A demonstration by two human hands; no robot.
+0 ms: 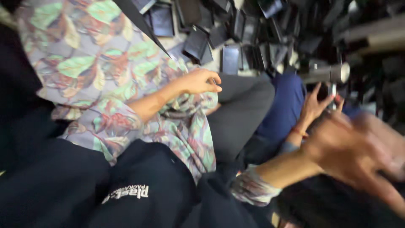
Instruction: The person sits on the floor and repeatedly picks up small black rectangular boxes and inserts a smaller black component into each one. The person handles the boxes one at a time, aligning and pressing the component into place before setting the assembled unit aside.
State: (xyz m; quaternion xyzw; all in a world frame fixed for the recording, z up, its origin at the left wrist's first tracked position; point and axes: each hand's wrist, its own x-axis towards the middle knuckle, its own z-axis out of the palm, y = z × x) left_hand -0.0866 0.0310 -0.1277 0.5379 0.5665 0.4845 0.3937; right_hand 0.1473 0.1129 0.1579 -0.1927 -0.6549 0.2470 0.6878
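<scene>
1. The person's left hand (198, 81) rests at the top edge of the grey trouser leg (242, 109), on its shirt side. The forearm comes bare out of a rolled leaf-patterned sleeve (107, 126) and runs straight up to a level wrist.
2. That hand is curled, the fingers folded in towards the palm with the knuckles up. I cannot tell whether anything small sits inside the curl.
3. The right hand (358, 156) is well past the grey trouser leg, on the far side from the shirt and lower down. It is smeared with blur. The forearm reaches out from a patterned cuff (253, 188), and the fingers look spread and stretched away from the wrist, released, with nothing seen in them.
4. The grey trouser leg itself lies bent across the middle, between the two hands, with the hem of the patterned shirt lapping over its near side.
5. Just beyond the grey trouser leg sits a blue-clad leg (282, 105), and above it another person's hand (314, 103), a red thread at the wrist, its fingers raised towards a short metal cylinder (327, 72).
6. Above the grey trouser leg, a heap of flat black cases (230, 59) covers the floor.
7. Below it, dark cloth (139, 185) with pale lettering fills the foreground.
</scene>
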